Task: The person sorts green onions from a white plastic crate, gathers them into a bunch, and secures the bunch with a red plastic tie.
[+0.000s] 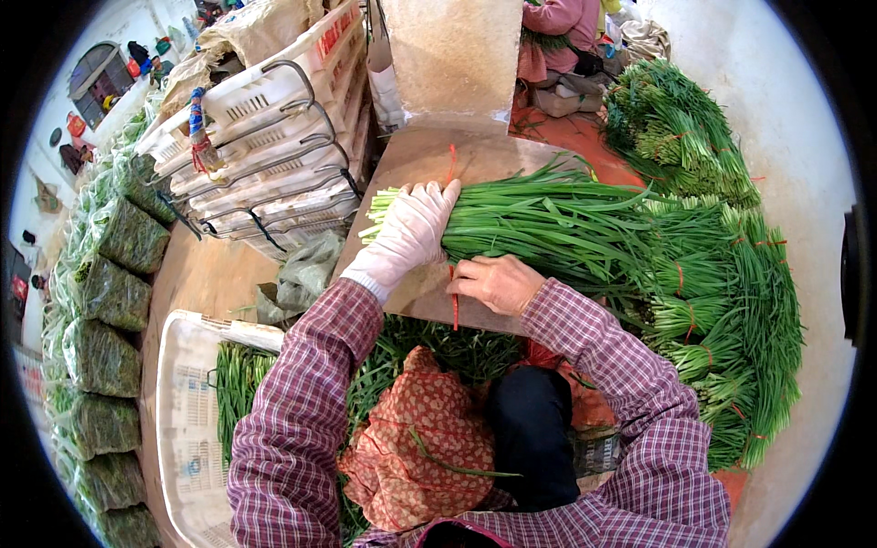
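My left hand [413,226], in a pale glove, is wrapped over the stem end of a thick bunch of garlic chives [548,219]. The bunch lies crosswise on a brown board [406,292], its white stem ends to the left and its green leaves to the right. A red tie [455,315] runs beneath the bunch, with one end showing on the far side and the other on the near side. The bare right hand [498,281] is on the near side of the bunch, fingers bent and closed at the near end of the tie.
Tied bunches of chives [722,310] are heaped at the right. White crates [265,128] with metal handles are stacked at the back left. A white basket [192,411] holds more greens, and bagged greens [105,365] line the far left. Another person [562,32] sits at the back.
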Available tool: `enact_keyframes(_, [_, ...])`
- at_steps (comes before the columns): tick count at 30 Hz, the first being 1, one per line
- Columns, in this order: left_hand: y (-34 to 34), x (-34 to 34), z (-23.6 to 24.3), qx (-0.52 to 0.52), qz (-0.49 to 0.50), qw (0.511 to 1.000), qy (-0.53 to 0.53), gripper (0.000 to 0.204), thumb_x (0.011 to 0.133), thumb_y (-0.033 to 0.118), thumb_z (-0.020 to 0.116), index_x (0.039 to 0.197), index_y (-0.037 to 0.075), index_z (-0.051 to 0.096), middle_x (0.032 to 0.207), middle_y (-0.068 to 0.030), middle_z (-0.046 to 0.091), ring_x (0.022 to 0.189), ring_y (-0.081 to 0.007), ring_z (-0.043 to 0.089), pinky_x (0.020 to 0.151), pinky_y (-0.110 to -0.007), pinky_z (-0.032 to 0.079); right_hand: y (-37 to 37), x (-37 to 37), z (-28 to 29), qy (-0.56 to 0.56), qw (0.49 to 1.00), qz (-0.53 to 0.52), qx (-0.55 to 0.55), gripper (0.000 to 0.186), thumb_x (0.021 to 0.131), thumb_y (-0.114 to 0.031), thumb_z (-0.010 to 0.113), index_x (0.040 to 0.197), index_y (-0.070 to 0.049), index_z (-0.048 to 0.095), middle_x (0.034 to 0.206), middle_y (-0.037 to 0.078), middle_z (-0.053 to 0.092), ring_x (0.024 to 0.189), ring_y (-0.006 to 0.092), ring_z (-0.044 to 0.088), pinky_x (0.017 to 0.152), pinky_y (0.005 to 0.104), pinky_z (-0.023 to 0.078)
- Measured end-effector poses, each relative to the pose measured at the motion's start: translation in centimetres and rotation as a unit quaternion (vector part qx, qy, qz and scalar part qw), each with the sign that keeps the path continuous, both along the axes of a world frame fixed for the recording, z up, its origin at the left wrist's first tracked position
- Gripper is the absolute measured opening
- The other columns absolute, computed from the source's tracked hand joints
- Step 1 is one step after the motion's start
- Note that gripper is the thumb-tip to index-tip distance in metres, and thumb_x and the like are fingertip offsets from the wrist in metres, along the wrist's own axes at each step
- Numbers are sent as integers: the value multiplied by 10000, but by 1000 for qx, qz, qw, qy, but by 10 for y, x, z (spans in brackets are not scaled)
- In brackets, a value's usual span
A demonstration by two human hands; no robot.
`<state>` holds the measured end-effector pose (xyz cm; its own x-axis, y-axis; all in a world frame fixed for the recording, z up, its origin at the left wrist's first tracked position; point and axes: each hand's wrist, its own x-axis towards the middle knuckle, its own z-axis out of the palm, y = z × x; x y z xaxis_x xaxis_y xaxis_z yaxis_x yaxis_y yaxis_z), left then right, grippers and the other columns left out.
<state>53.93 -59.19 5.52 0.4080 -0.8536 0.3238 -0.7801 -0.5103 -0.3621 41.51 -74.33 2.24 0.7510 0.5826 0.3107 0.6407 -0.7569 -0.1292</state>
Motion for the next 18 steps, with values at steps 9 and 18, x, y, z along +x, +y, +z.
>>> enact_keyframes(9, [1, 1, 0, -3, 0, 1000, 16, 960, 575, 377, 795, 1362, 9, 387, 983, -98, 541, 950, -239, 561, 902, -393, 437, 7, 13, -12, -6, 1000, 1, -22, 220, 811, -91, 544, 1029, -96, 568, 1022, 60, 574, 923, 246, 610, 704, 359, 553])
enact_keyframes(18, [-1, 6, -2, -3, -3, 1000, 25, 983, 571, 319, 788, 1398, 33, 341, 986, -131, 547, 923, -261, 575, 833, -371, 453, 46, -8, -1, -24, 992, -2, 120, 164, 834, 1, 526, 988, -28, 474, 955, 145, 562, 828, 268, 628, 665, 349, 568])
